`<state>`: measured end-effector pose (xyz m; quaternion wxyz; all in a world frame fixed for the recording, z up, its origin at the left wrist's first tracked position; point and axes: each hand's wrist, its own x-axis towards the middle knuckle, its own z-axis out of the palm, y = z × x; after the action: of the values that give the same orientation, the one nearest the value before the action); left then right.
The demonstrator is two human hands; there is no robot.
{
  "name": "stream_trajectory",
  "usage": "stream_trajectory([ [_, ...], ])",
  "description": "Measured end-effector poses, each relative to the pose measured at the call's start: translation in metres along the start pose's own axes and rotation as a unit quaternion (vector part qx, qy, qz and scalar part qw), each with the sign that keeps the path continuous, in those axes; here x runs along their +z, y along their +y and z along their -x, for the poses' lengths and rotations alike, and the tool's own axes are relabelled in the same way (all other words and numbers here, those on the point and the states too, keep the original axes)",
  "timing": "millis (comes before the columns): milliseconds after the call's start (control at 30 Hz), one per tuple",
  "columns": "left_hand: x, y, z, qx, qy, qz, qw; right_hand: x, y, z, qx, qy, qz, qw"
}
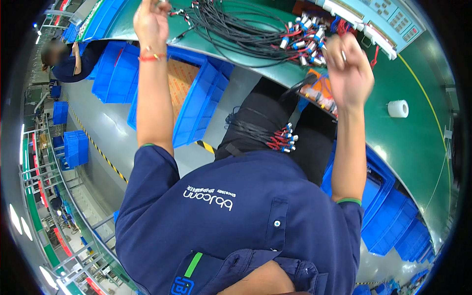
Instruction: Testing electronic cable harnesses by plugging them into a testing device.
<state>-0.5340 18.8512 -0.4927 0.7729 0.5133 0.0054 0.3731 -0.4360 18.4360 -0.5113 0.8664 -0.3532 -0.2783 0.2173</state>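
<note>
My left hand (pixel 151 23) is raised over the bench at the upper left, its fingers closed at the end of a black cable (pixel 180 13); the picture's edge cuts off part of the fingertips. My right hand (pixel 350 69) is curled beside a heap of metal connectors (pixel 307 40) with red and blue parts. Whatever its fingers hold is hidden. Between the hands, a thick bundle of black cables (pixel 231 32) runs to those connectors. A second, smaller cable bundle (pixel 253 130) with similar ends lies across my thigh.
A pale blue device with buttons (pixel 393 19) stands at the upper right. On the green bench (pixel 393 78) sits a white roll (pixel 398 108). An orange box (pixel 319 91) is by the bench edge. Blue bins (pixel 201 105) stand below. Another person (pixel 73 64) is at far left.
</note>
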Motion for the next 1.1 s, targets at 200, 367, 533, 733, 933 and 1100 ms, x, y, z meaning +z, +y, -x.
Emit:
stream_trajectory([
  [200,0.048,0.005,0.044,-0.057,-0.057,-0.402,0.912,-0.015,0.070,-0.073,0.044,-0.127,-0.405,0.904],
  [367,0.067,-0.037,0.153,-0.272,-0.387,-0.352,0.808,-0.018,0.050,-0.077,0.161,0.040,-0.368,0.915],
  [533,0.072,-0.100,0.244,-0.054,-0.492,-0.542,0.679,0.002,0.053,-0.064,-0.009,0.123,0.131,0.984],
  [733,0.072,-0.111,0.260,-0.084,-0.528,-0.542,0.648,0.033,0.066,-0.032,-0.422,0.089,0.565,0.703],
  [933,0.108,-0.066,0.255,-0.323,-0.499,-0.362,0.718,0.025,0.048,0.113,-0.084,-0.141,0.519,0.839],
  [1100,0.114,-0.043,0.246,-0.423,-0.390,-0.189,0.796,-0.009,0.068,0.206,0.201,-0.207,0.435,0.853],
])
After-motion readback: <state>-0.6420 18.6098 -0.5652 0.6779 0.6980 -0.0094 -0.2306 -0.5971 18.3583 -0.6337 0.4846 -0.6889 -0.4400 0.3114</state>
